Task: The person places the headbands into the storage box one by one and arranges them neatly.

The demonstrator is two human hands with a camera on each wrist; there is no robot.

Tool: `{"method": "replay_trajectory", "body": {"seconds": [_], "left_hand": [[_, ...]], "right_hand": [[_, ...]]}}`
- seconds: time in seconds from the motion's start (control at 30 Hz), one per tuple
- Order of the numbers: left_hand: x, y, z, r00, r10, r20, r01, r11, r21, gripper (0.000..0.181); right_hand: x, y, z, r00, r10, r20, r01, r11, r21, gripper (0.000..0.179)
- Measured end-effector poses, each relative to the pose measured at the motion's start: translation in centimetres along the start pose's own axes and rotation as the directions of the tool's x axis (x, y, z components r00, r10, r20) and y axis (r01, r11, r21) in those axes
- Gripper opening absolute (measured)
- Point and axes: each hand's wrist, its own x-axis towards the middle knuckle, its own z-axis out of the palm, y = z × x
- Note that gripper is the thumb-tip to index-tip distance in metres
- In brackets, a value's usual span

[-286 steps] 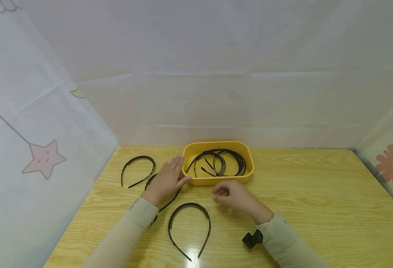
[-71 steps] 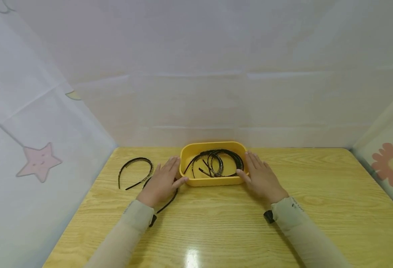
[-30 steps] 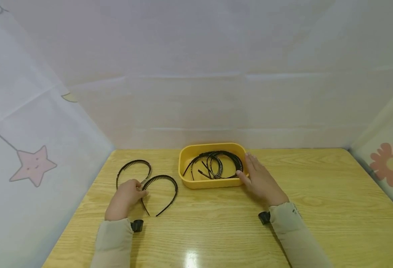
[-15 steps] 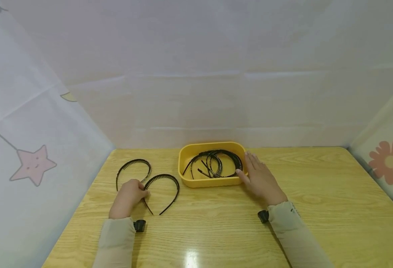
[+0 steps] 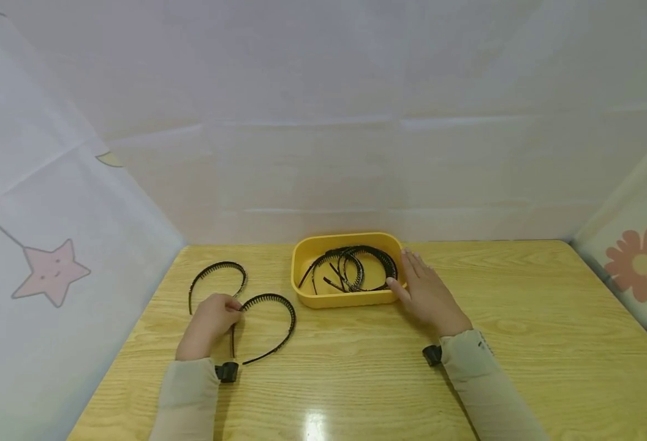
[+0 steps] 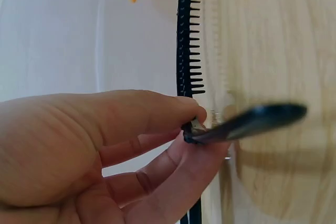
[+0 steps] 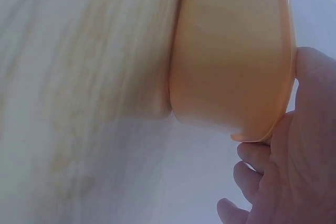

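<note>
My left hand point(image 5: 211, 324) pinches a black toothed hairband point(image 5: 293, 315) by its left side, between thumb and fingers. In the left wrist view, the comb teeth of this hairband point(image 6: 184, 35) point to the right, and one leg juts toward the camera, blurred. A yellow bin point(image 5: 351, 300) stands at the back of the table with several dark hairbands point(image 5: 391, 263) overlapping inside. Against its right end rests my right hand point(image 5: 434, 306), fingers straight along the wall and thumb over the near rim. The right wrist view shows the bin's outer wall point(image 7: 231, 51) beside that hand.
Another dark hairband point(image 5: 219, 265) lies at the table's back left, partly behind my left hand. The wooden table point(image 5: 323, 380) ends at a pale cloth backdrop point(image 5: 312, 184), with cloth also at both sides. A black wrist camera point(image 5: 228, 372) sits on the left sleeve.
The hairband lying in front has left the table. My left hand has gone from the bin to another hairband and turned it slightly; my right hand has moved to the bin's right end.
</note>
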Motion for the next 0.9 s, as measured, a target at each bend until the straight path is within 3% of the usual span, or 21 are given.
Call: {"method": "replay_trajectory", "body": {"seconds": [0.27,0.5,0.7,0.9], "left_hand": [[0.2,-0.2,-0.5,1.0,0.023,-0.019,-0.024,0.998,-0.05,0.026],[-0.2,0.0,-1.1,1.0,0.009,-0.014,-0.012,0.976,-0.216,0.032],[-0.5,0.3,-1.7,0.998,-0.004,-0.055,-0.013,0.954,-0.3,0.034],[-0.6,0.6,-2.3,0.989,-0.037,-0.14,-0.013,0.939,-0.344,0.039]], "right_hand": [[0.0,-0.2,-0.1,1.0,0.002,0.005,-0.002,1.0,0.006,0.082],[-0.2,-0.2,-0.3,1.0,-0.004,0.001,0.005,1.0,-0.014,0.081],[-0.2,-0.3,-0.5,1.0,-0.008,-0.002,0.008,1.0,-0.028,0.08],[-0.3,-0.4,-0.5,1.0,-0.006,-0.001,0.006,1.0,-0.029,0.08]]}}
